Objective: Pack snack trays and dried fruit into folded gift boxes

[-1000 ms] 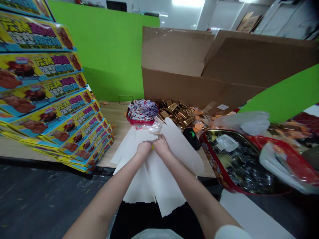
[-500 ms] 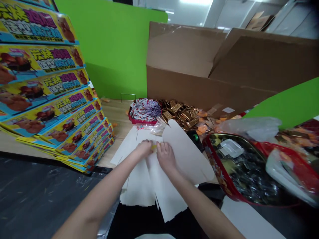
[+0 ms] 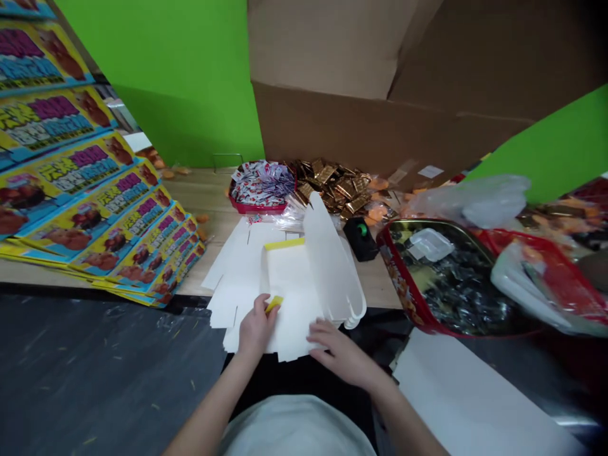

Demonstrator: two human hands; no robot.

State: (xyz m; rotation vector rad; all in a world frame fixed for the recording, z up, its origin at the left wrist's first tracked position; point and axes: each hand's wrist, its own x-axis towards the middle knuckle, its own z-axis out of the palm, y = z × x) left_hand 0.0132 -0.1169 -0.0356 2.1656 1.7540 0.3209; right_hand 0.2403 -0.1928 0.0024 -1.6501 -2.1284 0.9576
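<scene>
"Where's the piece in front of you?"

"The white card blank (image 3: 294,297) lies on the wooden table (image 3: 199,196), its near end reaching past the table's front edge. One long flap stands up along its right side."

"What just changed?"

"My hands have come apart. They were together at the card's far edge, covering it. Now a yellow strip (image 3: 284,244) shows along that edge."

"And your hands now?"

"My left hand (image 3: 256,329) is pinching a small yellow scrap (image 3: 274,304) between thumb and fingers, near the card's near end. My right hand (image 3: 342,354) is open, resting on the near edge of the card and gripping nothing I can see."

"What's around you?"

"Just beyond the card sit a red tin (image 3: 247,208) of wrapped sachets, a heap of gold foil packets (image 3: 332,187) and what looks like a black tape dispenser (image 3: 360,239). To my right is a red-rimmed tray (image 3: 403,285) of dark wrapped pieces. To my left leans a stack of printed yellow cartons (image 3: 95,183), and an open cardboard box (image 3: 361,126) stands behind it all."
</scene>
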